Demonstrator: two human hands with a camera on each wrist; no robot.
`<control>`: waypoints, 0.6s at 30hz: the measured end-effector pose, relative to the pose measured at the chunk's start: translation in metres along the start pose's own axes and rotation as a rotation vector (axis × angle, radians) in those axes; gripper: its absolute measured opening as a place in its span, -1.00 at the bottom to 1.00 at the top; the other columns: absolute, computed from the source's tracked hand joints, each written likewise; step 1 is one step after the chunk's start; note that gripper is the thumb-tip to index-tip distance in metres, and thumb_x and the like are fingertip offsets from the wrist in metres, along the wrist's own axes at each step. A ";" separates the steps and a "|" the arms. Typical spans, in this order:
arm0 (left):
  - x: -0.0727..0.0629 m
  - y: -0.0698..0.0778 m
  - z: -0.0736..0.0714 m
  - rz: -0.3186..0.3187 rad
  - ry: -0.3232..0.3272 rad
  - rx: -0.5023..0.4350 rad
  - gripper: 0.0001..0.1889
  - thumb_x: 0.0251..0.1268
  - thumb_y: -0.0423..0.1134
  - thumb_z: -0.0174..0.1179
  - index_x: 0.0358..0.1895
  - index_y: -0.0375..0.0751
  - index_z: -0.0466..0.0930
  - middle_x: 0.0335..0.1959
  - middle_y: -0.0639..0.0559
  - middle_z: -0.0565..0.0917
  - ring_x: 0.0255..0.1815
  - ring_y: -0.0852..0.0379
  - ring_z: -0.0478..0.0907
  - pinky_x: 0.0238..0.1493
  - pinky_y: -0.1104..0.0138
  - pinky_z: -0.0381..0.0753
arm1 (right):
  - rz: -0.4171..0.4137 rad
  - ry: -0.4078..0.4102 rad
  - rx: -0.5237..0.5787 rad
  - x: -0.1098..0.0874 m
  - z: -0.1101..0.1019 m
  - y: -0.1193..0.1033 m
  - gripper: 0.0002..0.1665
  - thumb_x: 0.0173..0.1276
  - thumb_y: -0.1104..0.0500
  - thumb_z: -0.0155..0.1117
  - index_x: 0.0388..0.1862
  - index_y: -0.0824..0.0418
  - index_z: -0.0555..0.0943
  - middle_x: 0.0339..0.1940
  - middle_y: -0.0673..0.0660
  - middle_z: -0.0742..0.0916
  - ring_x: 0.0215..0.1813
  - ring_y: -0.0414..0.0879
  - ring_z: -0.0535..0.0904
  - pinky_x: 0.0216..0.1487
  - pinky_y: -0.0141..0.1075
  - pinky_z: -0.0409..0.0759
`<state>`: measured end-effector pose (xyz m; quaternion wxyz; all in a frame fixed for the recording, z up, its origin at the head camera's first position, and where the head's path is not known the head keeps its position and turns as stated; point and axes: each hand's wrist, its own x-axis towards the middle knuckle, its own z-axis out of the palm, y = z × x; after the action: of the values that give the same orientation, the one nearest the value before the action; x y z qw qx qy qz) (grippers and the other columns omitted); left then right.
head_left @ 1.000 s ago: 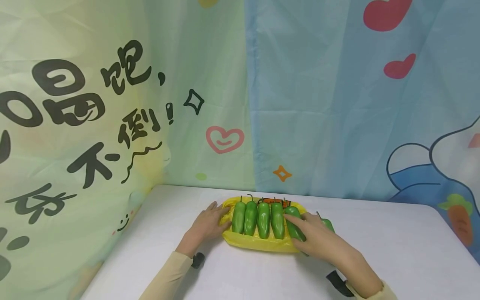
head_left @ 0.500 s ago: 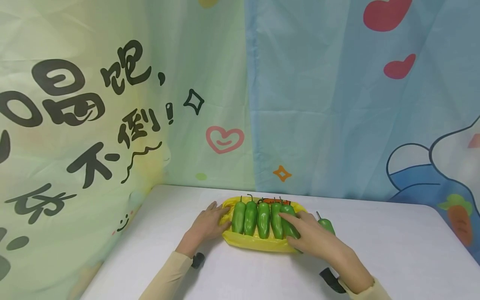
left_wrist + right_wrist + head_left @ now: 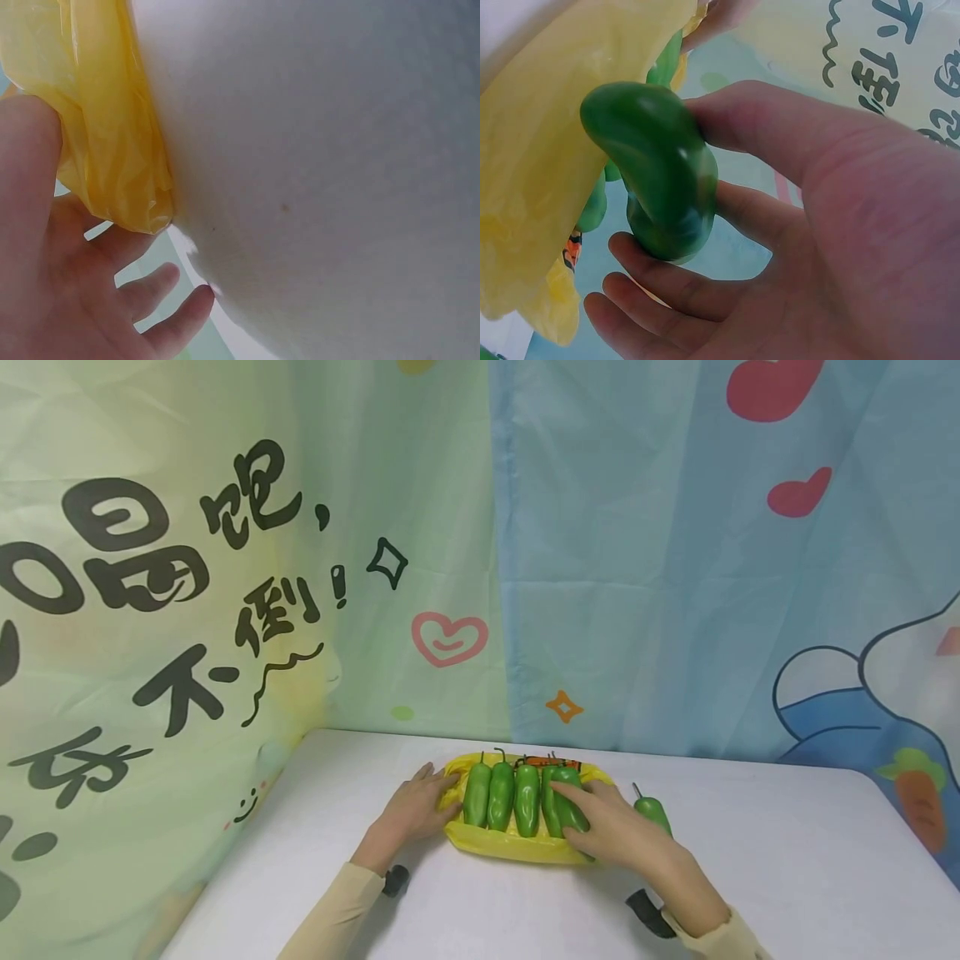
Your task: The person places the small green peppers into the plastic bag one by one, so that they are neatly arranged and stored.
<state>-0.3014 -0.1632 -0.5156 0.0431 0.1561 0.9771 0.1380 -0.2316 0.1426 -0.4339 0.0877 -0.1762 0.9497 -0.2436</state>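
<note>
Several green peppers (image 3: 501, 797) lie side by side on an opened yellow plastic bag (image 3: 517, 846), stems pointing away from me. My right hand (image 3: 626, 827) grips another green pepper (image 3: 568, 802) between thumb and fingers at the right end of the row. In the right wrist view this pepper (image 3: 656, 161) shows its glossy rounded end, close against the yellow plastic. At the bag's left end, my left hand (image 3: 416, 803) holds the edge, its thumb (image 3: 30, 150) on one side and fingers on the other; the outer fingers are spread.
One more green pepper (image 3: 654, 812) lies on the white table (image 3: 750, 843), right of the bag. Orange printing with black marks (image 3: 566, 763) shows along the bag's far edge. A printed cloth backdrop (image 3: 600, 568) hangs behind the table.
My right hand has moved left with its pepper, bringing it up against the row and partly over the neighbouring pepper. More of the loose pepper shows. My left hand has stayed in place.
</note>
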 end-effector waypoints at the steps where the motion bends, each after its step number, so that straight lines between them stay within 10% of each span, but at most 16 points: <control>1: 0.000 0.000 0.000 0.001 0.000 -0.002 -0.42 0.45 0.06 0.12 0.43 -0.10 0.44 0.48 -0.14 0.42 0.59 -0.28 0.16 0.47 -0.22 0.31 | -0.001 -0.003 0.004 0.001 0.000 -0.001 -0.22 0.29 0.15 0.35 0.51 0.10 0.38 0.35 0.48 0.48 0.34 0.35 0.44 0.10 0.22 0.61; 18: 0.001 -0.002 0.001 0.010 0.000 -0.015 -0.41 0.44 0.07 0.12 0.43 -0.09 0.43 0.48 -0.16 0.42 0.59 -0.28 0.15 0.46 -0.26 0.30 | 0.041 -0.022 0.057 0.019 0.011 -0.008 -0.20 0.30 0.12 0.33 0.53 0.05 0.35 0.45 0.47 0.41 0.46 0.40 0.33 0.27 0.37 0.47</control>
<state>-0.3031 -0.1649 -0.5172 0.0436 0.1604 0.9753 0.1457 -0.2435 0.1242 -0.4411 0.1084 -0.1566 0.9447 -0.2668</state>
